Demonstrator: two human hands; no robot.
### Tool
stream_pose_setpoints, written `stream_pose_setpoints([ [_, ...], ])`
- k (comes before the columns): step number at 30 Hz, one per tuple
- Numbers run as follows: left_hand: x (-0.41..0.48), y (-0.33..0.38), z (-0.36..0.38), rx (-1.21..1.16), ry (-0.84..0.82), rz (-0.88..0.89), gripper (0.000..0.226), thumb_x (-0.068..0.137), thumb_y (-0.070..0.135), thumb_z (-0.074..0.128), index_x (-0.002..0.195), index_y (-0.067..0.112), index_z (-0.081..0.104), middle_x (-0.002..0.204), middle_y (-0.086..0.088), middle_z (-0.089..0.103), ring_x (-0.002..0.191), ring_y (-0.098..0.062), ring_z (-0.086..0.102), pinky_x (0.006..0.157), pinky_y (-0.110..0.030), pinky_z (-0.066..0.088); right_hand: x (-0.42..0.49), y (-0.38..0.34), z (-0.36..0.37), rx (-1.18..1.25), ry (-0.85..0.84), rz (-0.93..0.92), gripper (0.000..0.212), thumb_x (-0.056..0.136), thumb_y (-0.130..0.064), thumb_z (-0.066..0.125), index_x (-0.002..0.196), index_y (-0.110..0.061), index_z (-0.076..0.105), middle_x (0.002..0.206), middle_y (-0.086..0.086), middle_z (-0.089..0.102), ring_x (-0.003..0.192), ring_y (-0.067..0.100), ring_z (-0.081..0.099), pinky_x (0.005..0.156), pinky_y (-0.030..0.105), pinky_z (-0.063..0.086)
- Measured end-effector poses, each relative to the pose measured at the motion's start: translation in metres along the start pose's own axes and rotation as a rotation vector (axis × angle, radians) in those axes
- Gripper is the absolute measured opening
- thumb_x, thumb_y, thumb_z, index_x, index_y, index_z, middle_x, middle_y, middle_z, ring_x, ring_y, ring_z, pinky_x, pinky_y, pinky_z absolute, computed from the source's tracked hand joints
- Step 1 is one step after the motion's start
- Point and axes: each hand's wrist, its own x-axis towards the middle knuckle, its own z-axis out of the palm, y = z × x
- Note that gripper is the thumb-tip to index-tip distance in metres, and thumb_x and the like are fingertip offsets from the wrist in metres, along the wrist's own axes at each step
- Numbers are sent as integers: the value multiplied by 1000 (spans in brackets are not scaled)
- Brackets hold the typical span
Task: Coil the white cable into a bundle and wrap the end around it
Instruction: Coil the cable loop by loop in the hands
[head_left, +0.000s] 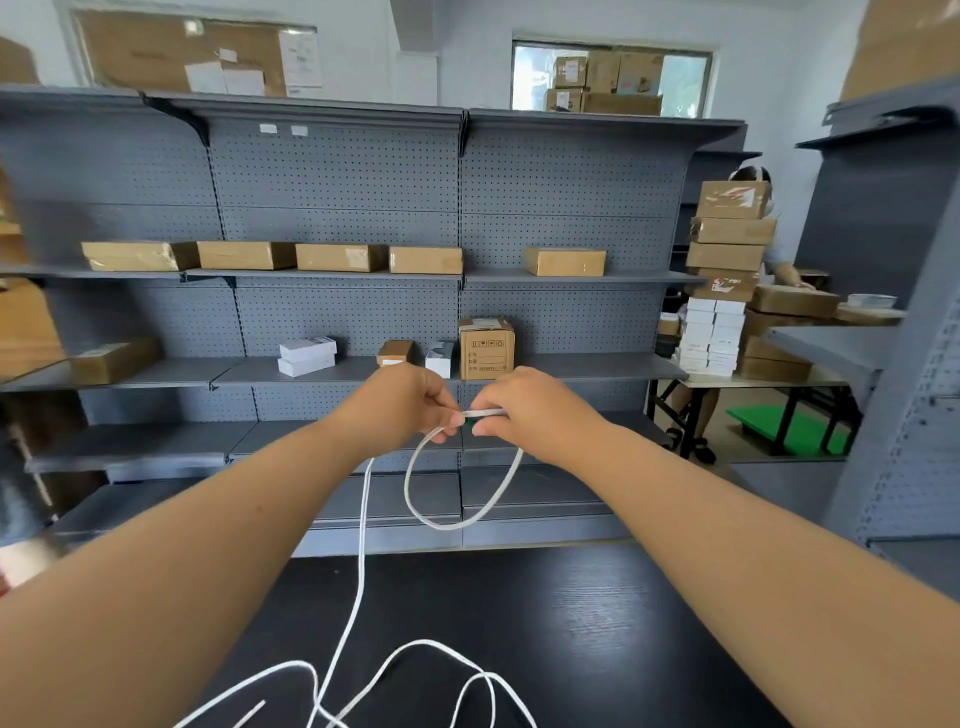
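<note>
The white cable (451, 524) hangs in one loop below my two hands, which are held out in front of me above the black table (571, 623). My left hand (410, 405) pinches the cable at the top of the loop. My right hand (524, 402) grips the same spot from the other side, fingertips almost touching the left hand. A short straight piece of cable shows between the hands. From my left hand a long strand drops to the table, where the loose rest lies in wide curves near the front edge.
Grey pegboard shelving (343, 317) stands just behind the table, with cardboard boxes (486, 347) and small white boxes (306, 355) on it. At the right, a person stands by a table behind tall stacks of boxes (730, 239). A grey shelf unit (904, 364) stands at far right.
</note>
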Motion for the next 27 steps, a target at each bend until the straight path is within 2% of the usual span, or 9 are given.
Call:
stream_pose_setpoints([
  [4,2,2,-1,-1,-26,13,17,83,17,69,66,19,65,67,2,69,58,-2,64,65,-14,46,1,0,4,10,-14,48,22,87,-32,59,97,-14,68,95,6,67,94,23,54,83,39,46],
  [8,3,4,-1,50,-46,23,19,83,19,69,65,22,65,64,4,68,59,-4,62,72,-21,45,0,-1,6,-3,-42,52,23,88,-32,58,93,-12,68,91,7,66,91,23,55,82,39,46],
  [11,4,4,2,68,-44,38,17,83,20,69,66,23,66,65,1,68,63,-6,59,73,-24,45,-3,-1,6,1,-48,64,26,89,-32,57,82,-9,66,79,7,62,79,23,54,73,37,45],
  [15,0,1,7,30,-31,71,15,83,18,69,68,21,66,64,3,65,55,-2,51,55,-13,39,-8,0,5,-54,-32,113,32,90,-34,55,62,-18,52,70,1,52,74,24,52,63,31,39],
  [18,-2,-3,10,70,-40,79,1,83,18,69,82,19,68,70,5,64,67,-8,54,63,-15,40,-11,3,4,-71,-8,155,25,91,-35,53,73,-19,62,75,0,56,78,25,55,64,31,41],
  [21,-4,-11,13,35,-38,64,7,85,17,66,79,21,66,73,2,66,72,-11,59,72,-22,42,-13,8,2,-29,5,213,24,91,-35,53,77,-20,65,72,1,56,74,23,52,62,29,37],
  [24,-8,-20,18,-93,-21,62,14,89,21,61,77,19,66,74,1,66,71,-13,59,68,-21,40,-16,13,-2,49,37,255,23,91,-33,55,93,-18,72,69,-1,56,72,19,51,63,28,37],
  [27,-11,-25,29,-127,13,75,12,92,26,57,81,23,62,76,6,63,74,-12,53,68,-23,37,-18,15,-4,118,78,288,24,89,-33,57,87,-14,73,67,3,60,68,21,53,60,28,40],
])
